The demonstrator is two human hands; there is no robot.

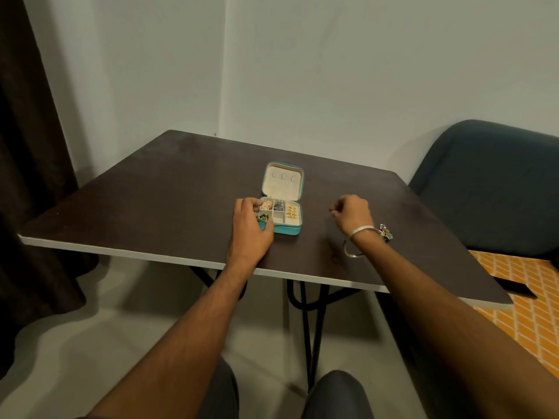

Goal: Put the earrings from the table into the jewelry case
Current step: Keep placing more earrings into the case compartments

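Observation:
The teal jewelry case (295, 230) lies open in the middle of the dark table (151, 201), its cream lid flat behind it. Gold, silver and green earrings (292, 210) fill several of its compartments. My left hand (249, 226) grips the case's left side, thumb at the front edge and fingers over the rim. My right hand (352, 211) hovers to the right of the case with its fingers curled; I see nothing in them. A silver and yellow cluster earring (385, 232) lies on the table just right of my right wrist.
A silver hoop (351, 252) shows at my right wrist, below the bangle I wear. A dark blue chair (490, 182) stands right of the table, over an orange patterned floor mat. A dark curtain hangs at the left. Walls close off the table's far side.

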